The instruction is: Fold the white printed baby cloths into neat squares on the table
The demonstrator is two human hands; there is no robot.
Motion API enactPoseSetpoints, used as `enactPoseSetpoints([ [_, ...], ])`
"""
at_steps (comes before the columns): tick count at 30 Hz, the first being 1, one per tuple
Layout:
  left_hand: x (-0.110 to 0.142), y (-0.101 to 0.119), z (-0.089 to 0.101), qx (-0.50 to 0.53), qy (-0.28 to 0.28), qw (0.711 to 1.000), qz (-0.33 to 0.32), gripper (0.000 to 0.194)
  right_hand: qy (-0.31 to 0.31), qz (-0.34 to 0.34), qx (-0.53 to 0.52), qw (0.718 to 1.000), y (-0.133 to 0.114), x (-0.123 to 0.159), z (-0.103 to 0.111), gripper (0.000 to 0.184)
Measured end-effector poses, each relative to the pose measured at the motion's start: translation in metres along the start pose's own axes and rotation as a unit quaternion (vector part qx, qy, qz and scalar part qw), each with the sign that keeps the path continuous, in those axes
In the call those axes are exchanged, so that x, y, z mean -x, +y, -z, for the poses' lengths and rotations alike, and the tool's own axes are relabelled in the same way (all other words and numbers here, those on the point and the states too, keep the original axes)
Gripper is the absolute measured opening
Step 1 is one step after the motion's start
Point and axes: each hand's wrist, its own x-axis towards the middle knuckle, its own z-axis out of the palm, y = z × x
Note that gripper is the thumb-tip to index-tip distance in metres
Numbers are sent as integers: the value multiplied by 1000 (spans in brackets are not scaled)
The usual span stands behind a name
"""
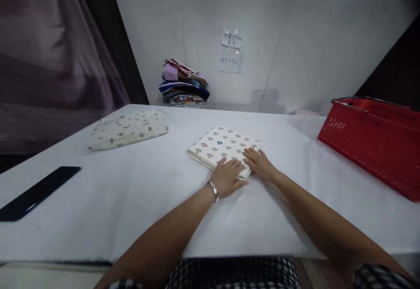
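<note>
A folded white cloth [218, 144] printed with grey mushrooms lies flat on the white-covered table [138, 201], its layers showing along the left edge. One red and one blue mushroom stand out in the print. My left hand [229, 177], with a silver bracelet at the wrist, rests on the near edge of the cloth, fingers stretched out. On the cloth's right corner lies my right hand [259, 164], also with extended fingers pressing flat. Neither hand grips anything. Whatever lies beneath the palms is hidden.
Another cream cloth [131, 129] with a small plant print lies at the back left. Nearer on the left is a dark flat panel [36, 195]. A red basket [374, 142] stands at the right. Behind the table rises a stack of folded fabrics [184, 85] by the wall.
</note>
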Motion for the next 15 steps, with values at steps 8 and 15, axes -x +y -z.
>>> enactPoseSetpoints([
  [8, 3, -1, -2, 5, 1, 1000, -14, 49, 232, -109, -214, 943, 22, 12, -1, 49],
  [15, 1, 8, -4, 26, -20, 999, -43, 39, 251, -209, -261, 908, 44, 11, -2, 50],
])
